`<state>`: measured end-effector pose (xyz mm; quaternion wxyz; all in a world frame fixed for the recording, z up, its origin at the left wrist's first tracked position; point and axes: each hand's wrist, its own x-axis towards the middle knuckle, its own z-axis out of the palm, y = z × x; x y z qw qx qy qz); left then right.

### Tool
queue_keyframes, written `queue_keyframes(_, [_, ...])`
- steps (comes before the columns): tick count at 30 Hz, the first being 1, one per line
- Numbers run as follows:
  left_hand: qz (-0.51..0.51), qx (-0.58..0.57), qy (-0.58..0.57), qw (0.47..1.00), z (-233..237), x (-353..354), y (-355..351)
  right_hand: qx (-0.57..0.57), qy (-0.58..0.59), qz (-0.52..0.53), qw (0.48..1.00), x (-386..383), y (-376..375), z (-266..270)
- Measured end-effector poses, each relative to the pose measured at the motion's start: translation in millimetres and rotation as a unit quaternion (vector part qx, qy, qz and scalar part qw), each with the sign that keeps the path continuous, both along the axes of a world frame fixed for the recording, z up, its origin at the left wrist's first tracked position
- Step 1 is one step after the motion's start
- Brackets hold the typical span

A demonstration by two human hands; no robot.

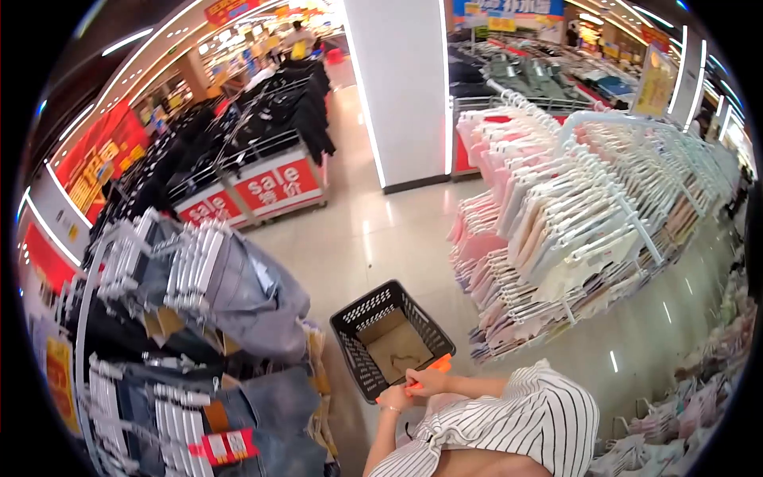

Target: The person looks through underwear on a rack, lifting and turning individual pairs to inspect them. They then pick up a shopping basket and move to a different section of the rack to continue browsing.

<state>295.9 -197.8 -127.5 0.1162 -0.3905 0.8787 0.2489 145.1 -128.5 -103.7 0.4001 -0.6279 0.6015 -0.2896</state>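
Note:
Low in the middle of the head view is a black plastic shopping basket [347, 338] with slotted walls and an orange handle [440, 365]. Its inside shows a tan bottom with a thin dark curved shape that I cannot make out. My left hand [394, 397], with a thin bracelet at the wrist, is closed around the near end of the handle. Just to its right, my right hand [427, 382] grips the same handle, whose orange end sticks out past the fingers. The striped garment [509, 421] on my body covers part of the forearms.
Denim clothes [262, 294] hang on a rack at left, close to the basket. A rack of pale clothes on white hangers [556, 215] stands at right. Ahead are a white pillar [401, 95], bins with red sale signs [278, 187], and a distant person [299, 40]. Tiled floor [358, 238] runs between.

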Motion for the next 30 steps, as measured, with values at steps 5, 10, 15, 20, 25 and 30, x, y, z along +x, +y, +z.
queue_keyframes(5, [-0.048,-0.003,0.028,0.998,6,-6,-52,0.027,0.021,-0.183,0.983,8,-60,-11])
queue_keyframes(10, [-0.089,-0.033,0.074,0.993,-2,-13,-117,0.037,0.034,-0.305,0.951,4,-125,-23])
queue_keyframes(15, [-0.135,-0.024,0.043,0.990,0,-29,-189,0.140,0.014,-0.096,0.985,-29,-187,-32])
queue_keyframes(20, [-0.179,-0.050,0.073,0.980,3,-44,-258,0.150,0.028,0.060,0.987,-42,-242,-42])
queue_keyframes(25, [-0.196,-0.067,0.069,0.976,16,-69,-317,0.086,0.138,0.078,0.984,-57,-286,-7])
queue_keyframes(30, [-0.236,-0.069,0.115,0.963,27,-103,-374,0.129,0.127,-0.019,0.983,-73,-331,-14])
